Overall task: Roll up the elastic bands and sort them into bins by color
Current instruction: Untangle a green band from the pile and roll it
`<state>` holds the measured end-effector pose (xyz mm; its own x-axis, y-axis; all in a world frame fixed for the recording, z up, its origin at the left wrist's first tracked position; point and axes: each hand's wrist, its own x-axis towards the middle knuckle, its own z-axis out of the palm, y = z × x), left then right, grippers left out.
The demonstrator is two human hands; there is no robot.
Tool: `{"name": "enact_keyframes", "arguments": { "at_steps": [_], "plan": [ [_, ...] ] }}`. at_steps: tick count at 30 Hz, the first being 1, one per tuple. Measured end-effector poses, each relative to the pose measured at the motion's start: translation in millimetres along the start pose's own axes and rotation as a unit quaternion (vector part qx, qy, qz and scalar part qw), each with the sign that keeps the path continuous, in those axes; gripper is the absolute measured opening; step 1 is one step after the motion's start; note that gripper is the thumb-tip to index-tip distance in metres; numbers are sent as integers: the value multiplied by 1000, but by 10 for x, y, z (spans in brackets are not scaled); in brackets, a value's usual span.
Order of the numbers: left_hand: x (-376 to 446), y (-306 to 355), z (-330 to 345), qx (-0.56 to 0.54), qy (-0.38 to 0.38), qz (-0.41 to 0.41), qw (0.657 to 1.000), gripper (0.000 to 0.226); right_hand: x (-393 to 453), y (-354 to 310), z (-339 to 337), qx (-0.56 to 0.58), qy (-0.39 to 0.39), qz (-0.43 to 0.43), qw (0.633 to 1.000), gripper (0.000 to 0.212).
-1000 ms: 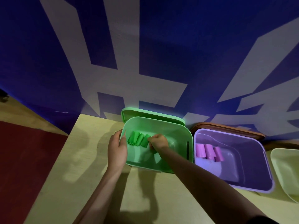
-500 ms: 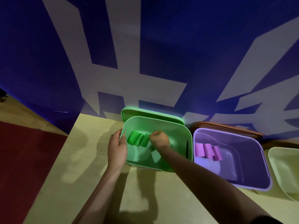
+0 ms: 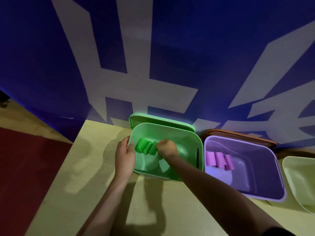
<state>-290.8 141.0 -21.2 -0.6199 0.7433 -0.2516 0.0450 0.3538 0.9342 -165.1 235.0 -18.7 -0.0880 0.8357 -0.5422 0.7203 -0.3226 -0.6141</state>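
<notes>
**Inspector A:** Reporting on the containers. The green bin is sitting on the yellow surface at about 12 o'clock from the person, with a green lid showing behind its far rim. Inside, three rolled green bands are lying side by side against the left wall, at 9 o'clock within the bin.

**Inspector B:** And the hands?

**Inspector A:** The left hand is gripping the bin's left rim, thumb inside, fingers curling over the outside. The right hand is reaching into the bin, its grip closing narrow on the right-most green roll; fingers are curled down, so the exact contact is hidden.

**Inspector B:** Neighbouring containers?

**Inspector A:** The purple bin is standing just beside the green one, at 3 o'clock from it, walls nearly touching. Three rolled purple bands are resting in its left part, in a row. A brown lid is lying behind it at 12 o'clock. A pale yellow bin is entering the view at the right edge, at 3 o'clock of the purple one; its contents I cannot tell, most of it being cut off.

**Inspector B:** Background?

**Inspector A:** A blue banner with white strokes is hanging behind the surface; red flooring is showing at 9 o'clock.
</notes>
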Motion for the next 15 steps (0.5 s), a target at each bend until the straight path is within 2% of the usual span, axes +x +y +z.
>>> {"name": "enact_keyframes", "arguments": {
  "at_steps": [2, 5, 6, 15],
  "plan": [
    [5, -12, 5, 2, 3, -1, 1000, 37, 5, -38, 34, -15, -5, -14, 1000, 10],
    [9, -8, 9, 5, 7, -4, 1000, 38, 37, -91, 104, -67, -26, -30, 997, 45],
    [10, -4, 8, 6, 7, -5, 1000, 38, 36, -115, 124, -85, -29, -38, 995, 50],
    [-1, 32, 0, 9, 8, -5, 1000, 38, 99, -238, 182, -200, -49, -82, 975, 39]
  ]
}}
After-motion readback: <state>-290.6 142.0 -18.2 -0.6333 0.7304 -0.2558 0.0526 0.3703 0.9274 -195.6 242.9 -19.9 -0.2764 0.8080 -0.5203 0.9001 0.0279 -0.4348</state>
